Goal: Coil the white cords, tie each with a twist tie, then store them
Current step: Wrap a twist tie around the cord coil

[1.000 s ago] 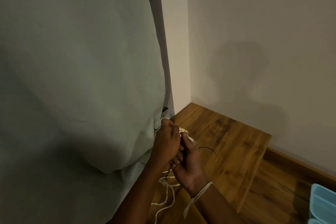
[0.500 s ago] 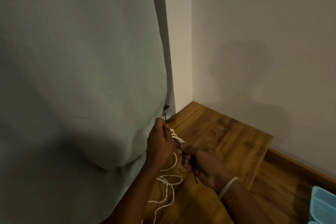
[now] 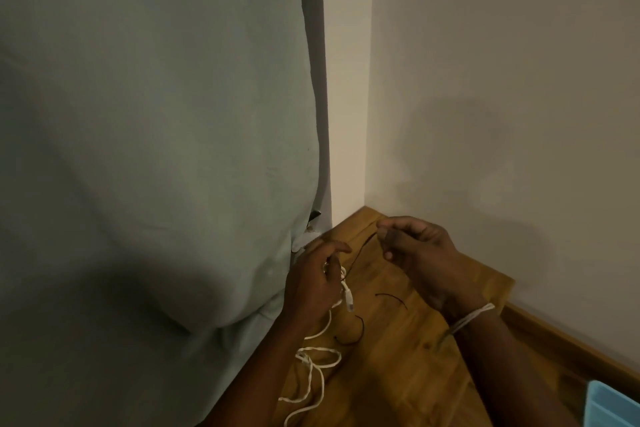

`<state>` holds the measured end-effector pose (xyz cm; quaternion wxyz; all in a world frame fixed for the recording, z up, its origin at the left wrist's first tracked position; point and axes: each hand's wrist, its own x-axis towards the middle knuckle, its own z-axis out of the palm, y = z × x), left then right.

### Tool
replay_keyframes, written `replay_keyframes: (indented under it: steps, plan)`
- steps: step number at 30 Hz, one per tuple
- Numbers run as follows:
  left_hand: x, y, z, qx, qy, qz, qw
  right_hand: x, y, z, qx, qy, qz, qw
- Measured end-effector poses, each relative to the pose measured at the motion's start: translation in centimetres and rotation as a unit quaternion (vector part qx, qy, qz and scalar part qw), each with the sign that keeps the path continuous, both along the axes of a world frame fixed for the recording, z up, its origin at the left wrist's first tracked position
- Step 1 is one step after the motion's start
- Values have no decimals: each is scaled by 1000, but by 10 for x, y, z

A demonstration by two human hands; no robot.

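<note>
- Our left hand grips the bunched part of the white cord, fingers curled round it so the loops stay together while the tie goes on; the cord's plug end hangs just below that grip.
- Our right hand pinches one end of a thin black twist tie between thumb and fingertips, raised above and to the right of the left grip. We judge it is drawn out taut so it can wrap the bundle.
- That tie runs down from the right pinch toward the left grip; whether it already circles the cord, we cannot tell.
- Below the left grip, the rest of the cord trails loose over the wooden surface, so the coil looks unfinished.
- Two spare ties lie on the wood between and below both hands, near enough to reach for later cords.
- Well to the right and below the right hand, a blue bin shows at the corner, probably the storage place.
</note>
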<state>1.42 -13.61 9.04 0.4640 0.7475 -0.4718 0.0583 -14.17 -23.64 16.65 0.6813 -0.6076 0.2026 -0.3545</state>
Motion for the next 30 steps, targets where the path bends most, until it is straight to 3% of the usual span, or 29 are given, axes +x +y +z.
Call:
replay_keyframes:
  steps: [8,12,15,19,23,30]
  plan:
    - [-3,1,-1,-90,58,17,994,11,5,-24,177,-129,79,973]
    - [-1,3,2,-119,70,32,990,17,6,-27,72,2,34,997]
    - [-2,5,6,-132,63,45,988,19,8,-31,20,41,16,999]
    - [-2,7,9,-120,35,48,991,23,12,-34,-23,24,-12,999]
    - [-4,7,11,-114,2,53,992,25,14,-30,-27,-34,-30,999]
    - [-10,8,14,-129,-17,56,990,25,14,-33,-7,-53,-43,998]
